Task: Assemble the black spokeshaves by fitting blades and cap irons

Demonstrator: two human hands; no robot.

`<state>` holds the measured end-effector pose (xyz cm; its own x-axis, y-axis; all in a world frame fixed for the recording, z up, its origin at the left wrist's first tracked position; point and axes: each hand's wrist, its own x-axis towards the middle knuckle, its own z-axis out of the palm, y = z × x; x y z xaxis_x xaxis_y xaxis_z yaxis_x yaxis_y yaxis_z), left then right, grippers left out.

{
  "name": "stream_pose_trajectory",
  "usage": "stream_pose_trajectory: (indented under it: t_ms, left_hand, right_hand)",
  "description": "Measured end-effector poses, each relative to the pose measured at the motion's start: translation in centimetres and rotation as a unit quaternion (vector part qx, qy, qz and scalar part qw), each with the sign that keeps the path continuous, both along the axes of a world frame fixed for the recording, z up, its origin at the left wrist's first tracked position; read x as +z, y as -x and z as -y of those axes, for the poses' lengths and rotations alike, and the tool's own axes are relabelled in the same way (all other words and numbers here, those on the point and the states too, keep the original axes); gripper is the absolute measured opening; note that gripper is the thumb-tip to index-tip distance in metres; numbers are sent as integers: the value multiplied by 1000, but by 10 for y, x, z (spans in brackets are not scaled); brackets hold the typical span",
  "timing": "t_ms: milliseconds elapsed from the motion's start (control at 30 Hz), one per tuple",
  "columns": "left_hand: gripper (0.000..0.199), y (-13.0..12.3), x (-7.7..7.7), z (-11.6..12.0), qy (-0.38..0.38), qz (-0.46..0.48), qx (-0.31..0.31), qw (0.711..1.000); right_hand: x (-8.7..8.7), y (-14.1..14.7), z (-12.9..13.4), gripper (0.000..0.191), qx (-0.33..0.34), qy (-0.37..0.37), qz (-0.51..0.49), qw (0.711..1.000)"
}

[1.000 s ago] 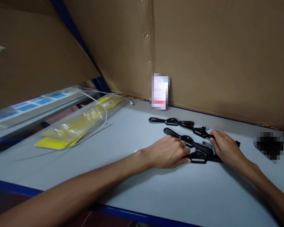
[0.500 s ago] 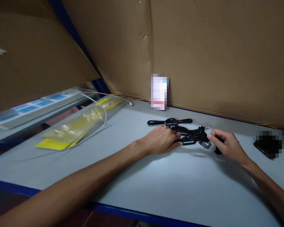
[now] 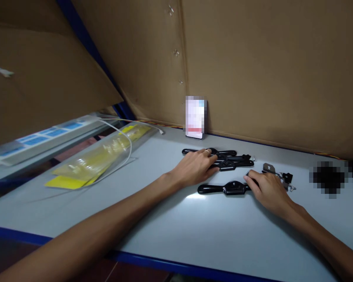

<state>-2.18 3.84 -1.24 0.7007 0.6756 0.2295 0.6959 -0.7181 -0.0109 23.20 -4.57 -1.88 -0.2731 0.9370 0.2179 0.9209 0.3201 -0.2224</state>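
A black spokeshave (image 3: 234,188) lies crosswise on the table, and my right hand (image 3: 267,190) is closed round its right handle. Farther back, my left hand (image 3: 196,166) has its fingers closed over the left part of a second spokeshave (image 3: 227,165). Behind that hand a third spokeshave (image 3: 228,152) lies along the same direction, partly covered by my fingers. Just beyond my right hand are a grey metal blade (image 3: 269,168), a small black metal piece (image 3: 287,178) and a wing-headed screw (image 3: 293,188). Another small screw (image 3: 254,158) shows near the second spokeshave's right end.
A lit phone (image 3: 195,117) leans on the brown back panel (image 3: 267,78). On the left lie a clear plastic bag with yellow sheets (image 3: 97,156), a white cable (image 3: 131,147) and a power strip (image 3: 50,135). A blurred dark object (image 3: 328,176) is at right.
The front spokeshave now lies apart from the others, nearer me, with my right hand on its handle. Loose metal parts have come into sight beyond that hand. My left hand has shifted slightly left.
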Motion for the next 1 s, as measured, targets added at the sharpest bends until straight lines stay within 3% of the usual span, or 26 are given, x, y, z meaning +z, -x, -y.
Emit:
stream_pose_trajectory:
  t_ms: [100,200,267,367,467,567,667,867,1000]
  left_hand:
    - [21,-5,2,8,-7,16,-14,1000]
    - [25,-9,2,16,13,25,-83,996]
    - [29,-11,1,21,26,22,-135,990]
    - [31,-11,2,25,31,8,-161,986]
    - [26,-10,4,25,44,-11,-175,984]
    - [19,-9,6,26,60,-22,-188,980]
    - [14,-10,6,27,66,-19,-199,978]
    - [13,-12,7,30,71,-7,-210,975]
    - [11,-13,9,31,70,-13,-208,976]
  right_hand:
    - [0,-3,-1,32,-15,-26,41,999]
    - [4,-11,-7,37,-27,-37,42,998]
    - [10,-22,-14,41,-78,-69,39,994]
    - [18,-46,-26,37,-166,-106,45,979]
    - [22,-68,-33,28,-235,-72,106,964]
    - [20,-81,-34,43,-250,-6,158,955]
    - [16,-83,-33,55,-234,24,158,959]
    - [4,-71,-34,21,-87,42,-13,995]
    - [-2,-61,-34,19,-70,66,-76,992]
